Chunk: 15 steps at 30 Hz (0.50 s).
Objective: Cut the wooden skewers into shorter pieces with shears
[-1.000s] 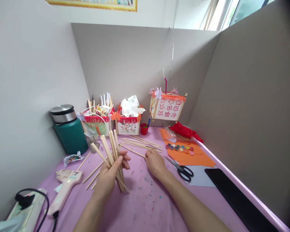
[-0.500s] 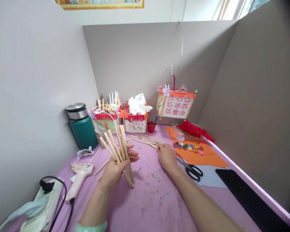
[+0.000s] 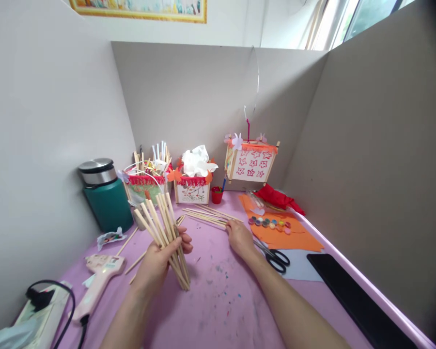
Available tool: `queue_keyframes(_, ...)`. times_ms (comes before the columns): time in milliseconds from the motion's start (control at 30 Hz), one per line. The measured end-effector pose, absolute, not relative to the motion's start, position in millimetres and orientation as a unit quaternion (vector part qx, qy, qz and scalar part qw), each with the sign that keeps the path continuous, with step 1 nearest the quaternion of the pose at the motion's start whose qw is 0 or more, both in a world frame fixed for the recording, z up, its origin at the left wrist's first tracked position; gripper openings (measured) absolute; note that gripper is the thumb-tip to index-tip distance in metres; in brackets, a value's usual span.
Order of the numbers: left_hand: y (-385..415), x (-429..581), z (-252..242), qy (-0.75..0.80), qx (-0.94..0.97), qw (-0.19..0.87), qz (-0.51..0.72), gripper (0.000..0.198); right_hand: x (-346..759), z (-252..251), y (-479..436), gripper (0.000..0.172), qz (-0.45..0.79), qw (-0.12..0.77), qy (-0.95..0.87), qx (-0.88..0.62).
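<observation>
12 = straight ahead | 10:30, lidded green flask (image 3: 107, 203) | 11:00, fringed box (image 3: 145, 180) holds sticks and pale rods; nearer, left hand (image 3: 163, 253) grips stick bundle (image 3: 167, 220) | 11:45, second box (image 3: 192, 193), white tissue (image 3: 196, 161) atop | 12:00, red pot (image 3: 217, 196) | 12:30, right hand (image 3: 240, 238) touches loose sticks (image 3: 208, 219) on tabletop (image 3: 210, 310), grip unclear | 1:00, multicoloured paint pots (image 3: 266, 223)

the bench (image 3: 210, 312) is lilac, with dark and blue spots. the sticks (image 3: 157, 223) are pale wood colour. the lantern (image 3: 254, 163) is white with three rows of red outlined stars and an orange top border. left of the lantern, the bottle (image 3: 109, 204) is green and silver, the box (image 3: 192, 194) white with drawn branches and red fringe. below the lantern, the paper (image 3: 294, 240) is orange.
</observation>
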<state>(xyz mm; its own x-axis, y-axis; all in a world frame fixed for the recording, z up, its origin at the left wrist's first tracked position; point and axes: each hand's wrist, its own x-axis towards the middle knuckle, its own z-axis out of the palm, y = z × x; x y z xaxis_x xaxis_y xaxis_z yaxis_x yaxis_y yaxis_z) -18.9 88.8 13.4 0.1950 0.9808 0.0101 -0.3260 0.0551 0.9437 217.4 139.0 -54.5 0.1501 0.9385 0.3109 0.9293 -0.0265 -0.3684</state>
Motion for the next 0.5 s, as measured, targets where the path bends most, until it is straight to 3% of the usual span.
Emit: queue_keyframes(500,92.0,-18.7,10.5,0.363,0.434,0.623,0.54,0.035,208.1,-46.5,132.5,0.018,0.028,0.39,-0.682,-0.618)
